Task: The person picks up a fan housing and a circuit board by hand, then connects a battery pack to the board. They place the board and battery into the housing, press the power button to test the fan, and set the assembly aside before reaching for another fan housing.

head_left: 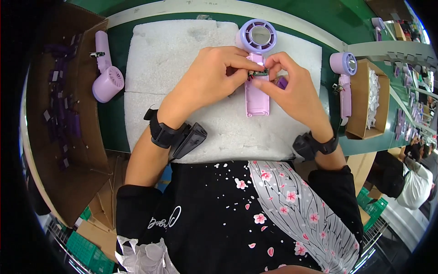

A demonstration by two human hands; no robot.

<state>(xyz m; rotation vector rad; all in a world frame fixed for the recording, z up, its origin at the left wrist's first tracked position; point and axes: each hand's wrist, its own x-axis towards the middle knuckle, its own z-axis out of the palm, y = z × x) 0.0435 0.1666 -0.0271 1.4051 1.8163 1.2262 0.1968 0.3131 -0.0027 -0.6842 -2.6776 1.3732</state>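
A pink and lilac handheld fan (257,98) lies on the white foam board, its round head away from me and its handle uncovered. Across the handle's upper part sits a small green circuit board (259,72). The thumb and fingers of my left hand (216,73) pinch the board's left end, where short red and dark wires show. At its right end, my right hand (294,84) has its thumb and fingertips closed on the board. A purple cylinder, seemingly a battery (282,82), shows beneath my right hand; whether the hand touches it I cannot tell.
The foam board (157,59) rests on a green table. Another fan (108,84) lies left, beside a cardboard box (86,150) of purple cylinders. To the right are a further fan (345,86) and a box of white pieces (360,98). People and more fans appear far right.
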